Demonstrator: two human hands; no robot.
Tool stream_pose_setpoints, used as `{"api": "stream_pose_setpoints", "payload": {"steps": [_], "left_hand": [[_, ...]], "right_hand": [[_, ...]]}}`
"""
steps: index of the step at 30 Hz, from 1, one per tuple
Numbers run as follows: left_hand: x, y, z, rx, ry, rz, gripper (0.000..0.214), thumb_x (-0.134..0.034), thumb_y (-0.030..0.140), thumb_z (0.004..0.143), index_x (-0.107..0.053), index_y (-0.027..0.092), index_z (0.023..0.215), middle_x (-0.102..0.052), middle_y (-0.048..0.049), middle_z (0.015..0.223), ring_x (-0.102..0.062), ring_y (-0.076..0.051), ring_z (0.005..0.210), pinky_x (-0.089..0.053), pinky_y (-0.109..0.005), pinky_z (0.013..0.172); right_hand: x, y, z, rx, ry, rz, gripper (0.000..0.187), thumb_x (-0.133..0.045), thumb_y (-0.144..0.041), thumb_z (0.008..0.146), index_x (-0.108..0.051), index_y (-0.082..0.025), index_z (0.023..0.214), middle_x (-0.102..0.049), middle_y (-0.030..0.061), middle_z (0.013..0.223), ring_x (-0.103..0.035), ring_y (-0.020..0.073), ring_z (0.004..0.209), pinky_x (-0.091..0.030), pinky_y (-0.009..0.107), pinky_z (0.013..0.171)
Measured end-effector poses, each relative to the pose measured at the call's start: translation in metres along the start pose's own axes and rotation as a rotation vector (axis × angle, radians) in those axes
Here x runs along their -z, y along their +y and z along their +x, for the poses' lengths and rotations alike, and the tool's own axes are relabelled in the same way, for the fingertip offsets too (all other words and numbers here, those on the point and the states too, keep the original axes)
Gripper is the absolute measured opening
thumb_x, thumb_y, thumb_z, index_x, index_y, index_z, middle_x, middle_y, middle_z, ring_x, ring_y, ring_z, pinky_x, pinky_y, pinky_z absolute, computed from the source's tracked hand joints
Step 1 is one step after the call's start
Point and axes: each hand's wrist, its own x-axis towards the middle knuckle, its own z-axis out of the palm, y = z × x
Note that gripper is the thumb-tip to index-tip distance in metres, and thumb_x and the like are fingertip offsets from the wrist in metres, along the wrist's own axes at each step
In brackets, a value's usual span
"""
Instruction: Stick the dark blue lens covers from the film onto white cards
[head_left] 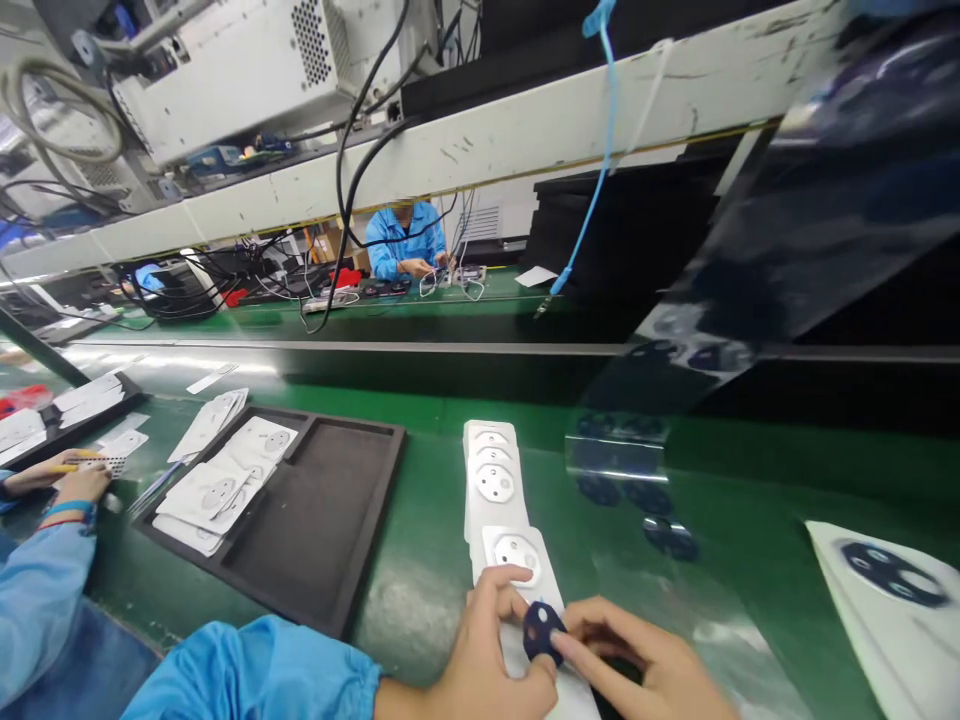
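Note:
A row of white socket faceplates (493, 478) lies on the green belt (420, 590), running toward me. My left hand (484, 650) rests on the nearest faceplate (517, 553), thumb and fingers curled against it. My right hand (637, 665) pinches a small dark blue round sticker (541, 630) with pale dots, pressing it onto that plate next to my left thumb. A clear film strip (637, 480) carrying more dark round stickers hangs and lies just right of the plates.
A black foam tray (330, 530) with several white faceplates sits at left. A co-worker's hands (71, 480) work at the far left. Another person in blue (405, 240) sits across the line. A white sheet with a dark sticker (885, 580) lies at right.

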Motion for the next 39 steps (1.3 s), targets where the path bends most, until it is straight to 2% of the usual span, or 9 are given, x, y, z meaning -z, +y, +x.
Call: {"api": "stream_pose_setpoints", "payload": {"steps": [5,10,13,16,21,23,28,34,39], "left_hand": [[0.004,0.019,-0.005,0.007,-0.001,0.016,0.059,-0.059,0.003,0.075,-0.047,0.021,0.130,-0.058,-0.0021,0.098,-0.057,-0.021,0.107,-0.041,-0.039,0.101],[0.006,0.021,-0.005,-0.031,0.007,0.081,0.051,-0.057,0.011,0.082,-0.046,0.021,0.130,-0.057,-0.0047,0.105,-0.056,-0.021,0.107,-0.041,-0.045,0.105],[0.008,0.016,-0.007,-0.146,0.028,0.187,0.067,-0.062,0.015,0.080,-0.034,0.022,0.140,-0.050,-0.0101,0.123,-0.052,-0.024,0.116,-0.043,-0.048,0.107],[0.011,0.016,-0.015,-0.328,0.036,0.422,0.084,-0.065,0.018,0.077,-0.021,0.019,0.147,-0.038,-0.0179,0.137,-0.043,-0.031,0.129,-0.041,-0.056,0.109],[0.017,0.023,-0.032,-0.703,-0.352,0.918,0.055,-0.061,0.038,0.088,-0.047,0.014,0.135,-0.045,-0.0205,0.136,-0.042,-0.039,0.130,-0.042,-0.060,0.107],[0.018,0.024,-0.033,-0.761,-0.389,0.998,0.051,-0.056,0.039,0.092,-0.050,0.012,0.135,-0.051,-0.0202,0.134,-0.047,-0.038,0.127,-0.046,-0.057,0.105],[0.017,0.019,-0.029,-0.852,-0.360,1.087,0.049,-0.054,0.036,0.093,-0.054,0.010,0.135,-0.056,-0.0196,0.135,-0.054,-0.039,0.124,-0.052,-0.055,0.101],[0.015,0.017,-0.025,-0.970,-0.244,1.081,0.033,-0.057,0.025,0.093,-0.062,0.012,0.123,-0.066,-0.0143,0.123,-0.063,-0.032,0.114,-0.060,-0.047,0.093],[0.026,0.019,-0.009,-1.053,-0.138,1.113,0.026,-0.053,0.018,0.094,-0.062,0.007,0.116,-0.066,-0.0205,0.119,-0.060,-0.035,0.121,-0.058,-0.051,0.096]], "right_hand": [[0.004,-0.003,-0.005,0.194,0.040,-0.181,0.024,-0.059,-0.045,0.093,-0.075,-0.026,0.091,-0.073,0.0043,0.091,-0.069,0.0197,0.081,-0.056,0.026,0.075],[0.007,-0.012,-0.003,0.019,-0.055,-0.007,0.030,-0.058,-0.049,0.092,-0.072,-0.023,0.087,-0.072,0.0047,0.087,-0.068,0.0209,0.079,-0.054,0.028,0.070],[0.016,-0.013,0.002,-0.066,-0.068,0.124,0.033,-0.062,-0.053,0.088,-0.072,-0.021,0.089,-0.073,0.0058,0.091,-0.068,0.0223,0.084,-0.055,0.030,0.074],[0.029,-0.012,0.009,-0.119,-0.017,0.220,0.042,-0.069,-0.058,0.082,-0.073,-0.018,0.093,-0.072,0.0071,0.084,-0.067,0.0217,0.077,-0.056,0.033,0.074],[0.036,-0.002,0.018,-0.190,0.045,0.352,0.067,-0.080,-0.059,0.072,-0.069,-0.013,0.120,-0.068,0.0031,0.075,-0.063,0.0176,0.068,-0.055,0.035,0.073],[0.033,0.002,0.019,-0.190,0.042,0.387,0.063,-0.081,-0.056,0.071,-0.069,-0.013,0.115,-0.068,0.0026,0.074,-0.062,0.0161,0.066,-0.055,0.032,0.069],[0.025,0.006,0.023,-0.181,0.026,0.350,0.036,-0.076,-0.050,0.077,-0.067,-0.016,0.085,-0.064,0.0011,0.067,-0.058,0.0125,0.057,-0.049,0.024,0.052],[0.019,0.006,0.051,-0.115,-0.006,0.240,0.025,-0.069,-0.040,0.082,-0.071,-0.015,0.086,-0.064,0.0008,0.063,-0.056,0.0117,0.052,-0.047,0.023,0.048],[0.016,0.002,0.072,-0.123,-0.114,0.218,0.021,-0.069,-0.035,0.079,-0.071,-0.014,0.080,-0.063,0.0008,0.058,-0.054,0.0117,0.050,-0.044,0.023,0.046]]}}
